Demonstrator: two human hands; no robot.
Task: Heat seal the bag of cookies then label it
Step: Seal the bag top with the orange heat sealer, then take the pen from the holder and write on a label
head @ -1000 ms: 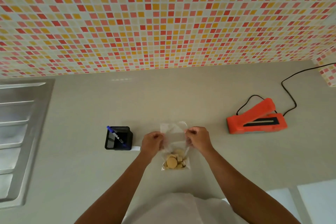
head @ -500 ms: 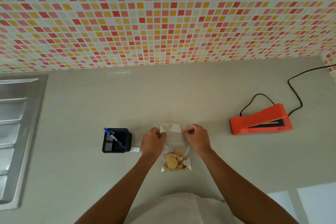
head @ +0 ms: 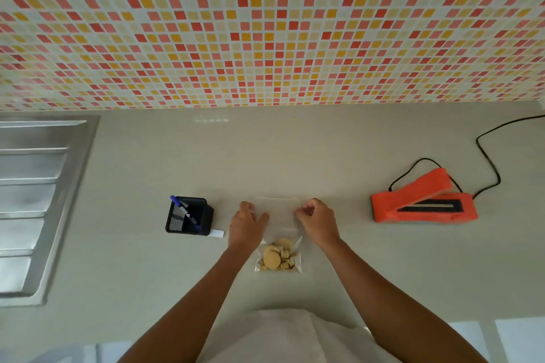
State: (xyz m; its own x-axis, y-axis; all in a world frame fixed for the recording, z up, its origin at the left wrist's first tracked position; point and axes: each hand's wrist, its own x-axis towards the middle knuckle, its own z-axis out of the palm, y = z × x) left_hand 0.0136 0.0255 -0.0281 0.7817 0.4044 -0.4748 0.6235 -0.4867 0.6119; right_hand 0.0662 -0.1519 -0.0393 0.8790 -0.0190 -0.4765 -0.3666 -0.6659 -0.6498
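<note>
— On the counter (head: 295,150), straight ahead of the person, where exactly did the bag (head: 278,233) lie?

— Flat, between the two hands, cookies (head: 277,255) bunched at its near end, the clear empty part stretching away toward the wall (head: 265,23).

— And the hands?

— The left hand (head: 246,222) rested on the bag's left edge, thumb spread out across the plastic, fingers curled at the far corner. The right hand (head: 317,218) was curled at the right edge, fingertips drawn together near the far corner. Both looked pinched on the film, though the plastic was too clear to tell how firmly. Both forearms came up from the near edge, angled inward.

— Room to move?

— Plenty. Bare counter lay beyond the bag up to the wall, and a wide bare stretch ran to the right, up to the sealer (head: 424,200). That sat well apart, orange, its arm raised, its cord (head: 489,162) looping off to the far right. Left of the bag it was tighter: a label (head: 217,233) lay just beside the left wrist, touching a black holder (head: 188,216) with a blue pen (head: 184,211) leaning in it. Further left, well apart, was the sink (head: 44,200).

— How did the bag look?

— Transparent, mouth at the far end, lying smooth. One round whole cookie showed among broken pale pieces.
</note>
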